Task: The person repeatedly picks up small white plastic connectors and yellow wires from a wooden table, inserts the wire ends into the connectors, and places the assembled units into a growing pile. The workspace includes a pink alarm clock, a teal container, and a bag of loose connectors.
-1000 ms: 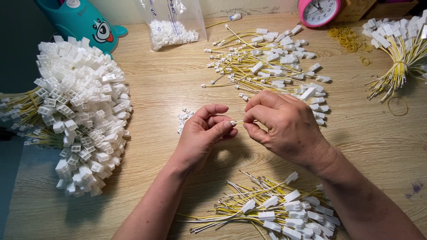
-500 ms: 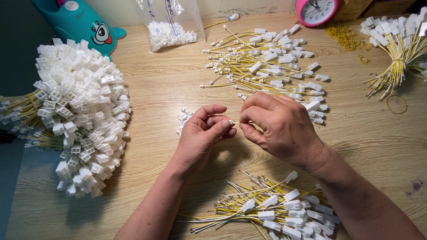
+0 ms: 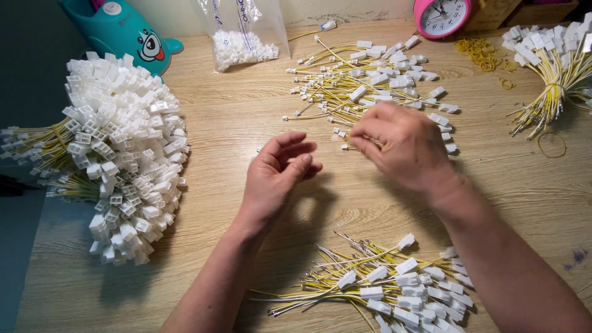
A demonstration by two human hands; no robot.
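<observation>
Right hand (image 3: 404, 145) is reaching into the loose pile of yellow wires (image 3: 370, 80) near the far edge of the table (image 3: 246, 123), fingers closing on what is looking like one wire end, though the pinch itself is sitting under the knuckles so hard to confirm. Left hand (image 3: 277, 172) is hovering mid-table, fingers half-curled and loosely apart, holding nothing visible. Progress judging from piles: a big bundle of finished white connectors (image 3: 123, 154) is lying at the left edge, a smaller batch of wires with white plugs (image 3: 388, 287) is building up at the near edge, another tied bundle (image 3: 555, 61) is sitting at the far right corner. The loose pile is looking sizeable, so plenty seems left. A clear bag of white housings (image 3: 243, 37) is leaning at the far edge beside a teal container (image 3: 123, 31); pink clock (image 3: 441, 15) is getting cut off at top. Rubber bands (image 3: 481, 52) are scattering near the clock.
</observation>
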